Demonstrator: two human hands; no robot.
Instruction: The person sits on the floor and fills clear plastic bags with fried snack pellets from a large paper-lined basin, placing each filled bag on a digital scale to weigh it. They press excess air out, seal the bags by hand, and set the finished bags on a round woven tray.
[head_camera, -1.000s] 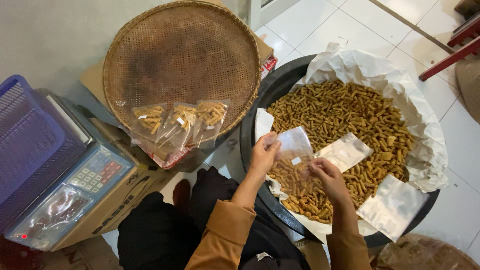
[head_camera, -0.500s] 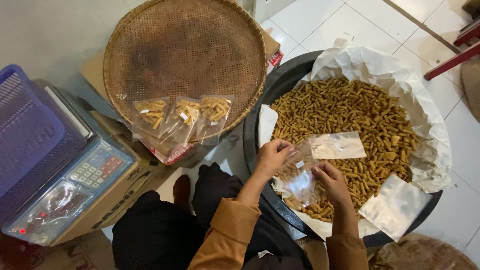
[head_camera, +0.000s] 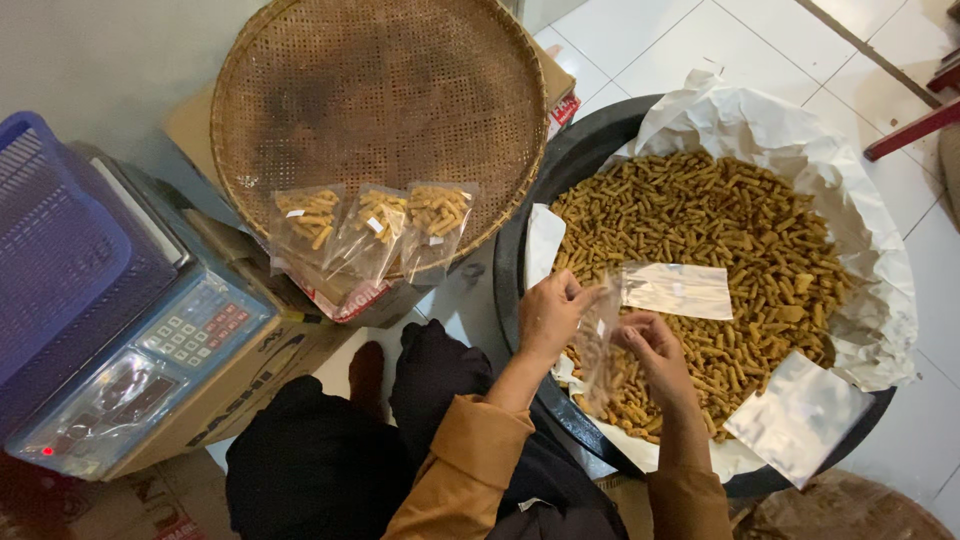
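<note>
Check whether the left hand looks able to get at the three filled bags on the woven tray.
Probably yes. The left hand is busy holding a clear bag with the right hand, but nothing stands between it and the three filled bags on the woven tray.

Woven tray (head_camera: 380, 110) and scale (head_camera: 150, 350) crowd left.

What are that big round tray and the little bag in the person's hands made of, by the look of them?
The round tray looks like woven bamboo or rattan: matt brown, fine basket weave, a bound rim. The small bag, held between left hand and right hand, seems thin clear plastic: glossy, see-through, crinkling.
</note>
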